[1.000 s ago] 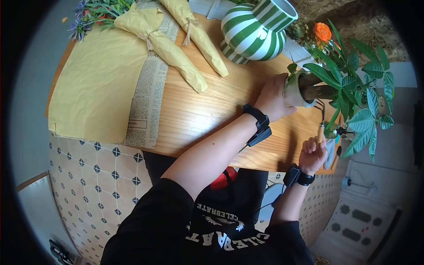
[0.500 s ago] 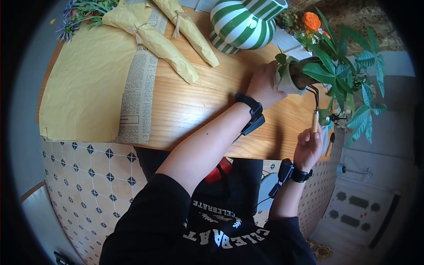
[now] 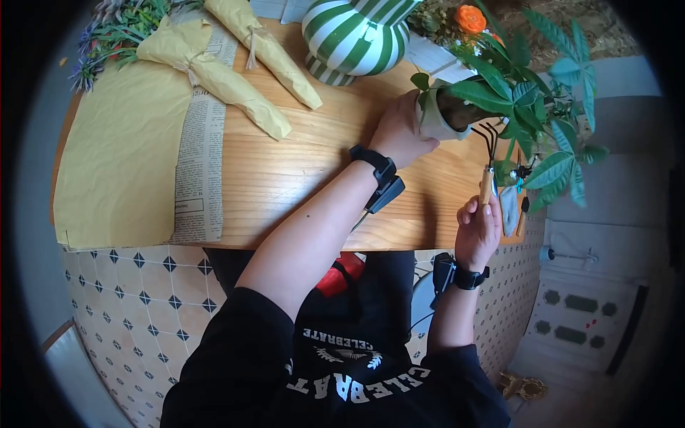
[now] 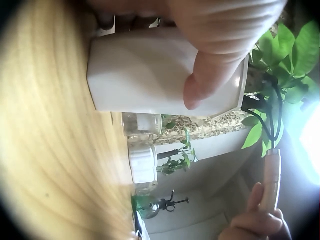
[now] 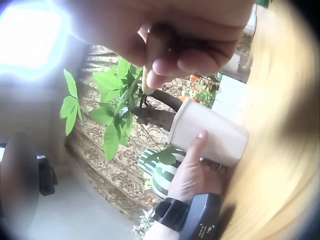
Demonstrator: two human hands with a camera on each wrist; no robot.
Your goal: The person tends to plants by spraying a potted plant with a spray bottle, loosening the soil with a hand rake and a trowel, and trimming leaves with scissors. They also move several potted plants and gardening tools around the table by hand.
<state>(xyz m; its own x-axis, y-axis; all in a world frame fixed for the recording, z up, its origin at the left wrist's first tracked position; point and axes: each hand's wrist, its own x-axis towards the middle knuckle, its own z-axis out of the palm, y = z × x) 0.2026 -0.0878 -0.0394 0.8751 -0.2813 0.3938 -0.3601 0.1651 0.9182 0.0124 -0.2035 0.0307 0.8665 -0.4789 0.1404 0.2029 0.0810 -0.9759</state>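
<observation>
My left hand [image 3: 403, 135] grips the side of a white angular plant pot [image 4: 145, 75], its thumb lying across one face. A leafy green plant with a thick brown stem [image 5: 162, 119] grows from the pot, which stands on the wooden table. In my right hand [image 3: 479, 234] is a small three-tined hand rake [image 3: 487, 184], held by its wooden handle with the thumb along it. The dark tines point up beside the pot's mouth, overlapping the stem and leaves in the left wrist view. Soil inside the pot is hidden.
A green-and-white striped vase [image 3: 354, 36] stands behind the left hand. Two paper-wrapped bundles [image 3: 242, 96] lie near yellow paper [image 3: 118, 164] and newsprint [image 3: 202, 157] at left. A spray bottle [image 4: 147, 206] and a white pot [image 4: 143, 164] stand on the right side. Orange flowers [image 3: 471, 19] are behind.
The head view has shifted, so the table slides left in it. The rake's tines came closer to the pot's rim, then drew slightly away and turned. My left hand keeps its grip.
</observation>
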